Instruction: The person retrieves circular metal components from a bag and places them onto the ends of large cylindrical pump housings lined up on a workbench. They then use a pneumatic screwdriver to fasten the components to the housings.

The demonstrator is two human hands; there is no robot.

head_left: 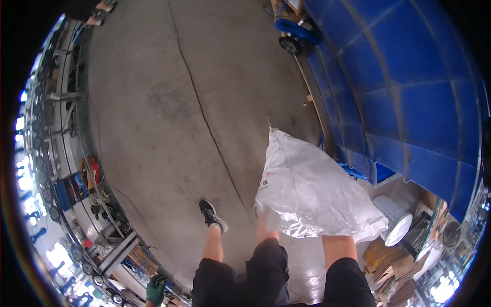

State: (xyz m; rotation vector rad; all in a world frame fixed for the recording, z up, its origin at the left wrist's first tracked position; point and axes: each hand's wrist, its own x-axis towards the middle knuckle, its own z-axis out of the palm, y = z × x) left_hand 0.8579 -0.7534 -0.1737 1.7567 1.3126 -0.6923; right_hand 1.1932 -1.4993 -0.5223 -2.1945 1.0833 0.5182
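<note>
A large translucent white plastic bag (317, 187) hangs in front of me on the right, puffed out and creased. Its far end narrows to a twisted tip. My right forearm (339, 249) reaches from a dark sleeve to the bag and bears it; the bag covers my right hand. At the lower left, my left hand (155, 289) wears a green glove with dark fingertips. Its fingers look loosely curled, with nothing visible in them. It hangs near the frame of the shelving on that side.
Grey concrete floor (143, 133) stretches ahead, crossed by a dark cable (197, 97). Blue panels (399, 97) line the right, with a wheeled blue item (296, 38) farther off. Metal shelving (66, 96) runs along the left. A white cylindrical object (396, 222) and cardboard (383, 256) lie lower right. A person's feet (105, 13) show far left.
</note>
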